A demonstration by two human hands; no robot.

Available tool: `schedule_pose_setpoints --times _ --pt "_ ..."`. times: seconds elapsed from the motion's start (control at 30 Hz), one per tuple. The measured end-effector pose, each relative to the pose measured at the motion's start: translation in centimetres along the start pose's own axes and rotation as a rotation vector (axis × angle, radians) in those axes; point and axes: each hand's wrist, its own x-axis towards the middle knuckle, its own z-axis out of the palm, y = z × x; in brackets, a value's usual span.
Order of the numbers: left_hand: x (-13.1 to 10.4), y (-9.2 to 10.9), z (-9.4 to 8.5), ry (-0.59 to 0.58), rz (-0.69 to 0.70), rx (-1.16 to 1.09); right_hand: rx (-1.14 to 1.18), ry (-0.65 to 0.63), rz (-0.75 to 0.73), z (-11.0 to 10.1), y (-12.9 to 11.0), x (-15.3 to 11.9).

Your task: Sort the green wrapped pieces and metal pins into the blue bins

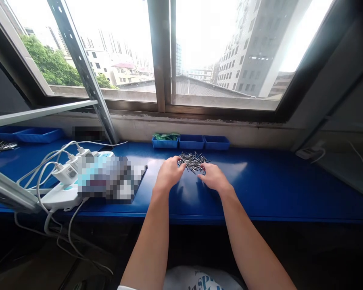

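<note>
Bare and loosely curved, your left hand [170, 171] and your right hand [213, 177] rest on the blue table [260, 181] with the fingers at the near edge of a pile of small metal pins [193, 161], which lies between and just beyond them; I cannot tell if either hand pinches a pin. Further behind the pile stand three small blue trays [190, 141] in a row under the window [163, 56], the left one with green pieces inside, and far to the left of your left hand lie a white power strip [60, 195] with chargers and cables.
</note>
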Motion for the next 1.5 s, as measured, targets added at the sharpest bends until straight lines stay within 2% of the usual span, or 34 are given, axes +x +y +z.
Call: schedule_pose_setpoints --times 0.13,0.23,0.33,0.4,0.53,0.67,0.73,0.87,0.93,1.03,1.17,1.27,1.4,1.5 --pt "0.9 0.0 0.6 -0.068 -0.022 0.062 -0.101 -0.019 0.030 0.5 -0.7 0.6" --pt "2.3 0.8 0.2 -0.172 -0.058 0.108 -0.161 -0.104 0.071 0.4 -1.7 1.8" --pt "3.6 1.4 0.1 -0.126 -0.058 0.109 -0.196 -0.172 0.064 0.5 -2.5 3.0" --pt "4.3 1.2 0.5 -0.098 -0.053 0.103 -0.215 -0.169 0.050 0.7 -2.6 3.5" --pt "5.1 -0.1 2.1 -0.113 -0.044 0.067 -0.206 -0.158 0.006 1.2 -2.1 3.9" --pt "5.1 -1.7 3.2 -0.034 -0.070 0.031 -0.225 -0.153 -0.064 1.6 -1.3 3.6" --pt "4.8 -2.1 3.5 -0.044 -0.025 0.012 -0.248 -0.162 -0.084 1.6 -0.9 3.5" --pt "4.3 -1.8 3.9 -0.023 0.190 -0.102 -0.208 -0.083 -0.086 1.0 -0.4 4.0" --pt "4.3 -1.4 4.2 -0.043 0.261 -0.156 -0.166 -0.063 -0.112 0.5 -0.2 4.7" --pt "4.6 -1.1 4.6 -0.028 0.274 -0.203 -0.026 -0.052 -0.145 0.2 -0.1 5.7" --pt "4.9 -1.2 4.4 0.025 0.203 -0.194 0.349 0.067 -0.204 1.1 0.2 6.2" --pt "4.9 -1.4 4.1 0.016 0.166 -0.160 0.651 0.089 -0.233 1.7 0.4 6.0" --pt "4.9 -1.3 4.2 -0.018 0.158 -0.186 0.852 0.073 -0.165 1.6 0.6 6.0" --pt "5.0 -1.5 4.4 0.038 0.114 -0.164 0.850 0.130 -0.089 1.2 1.2 6.6"
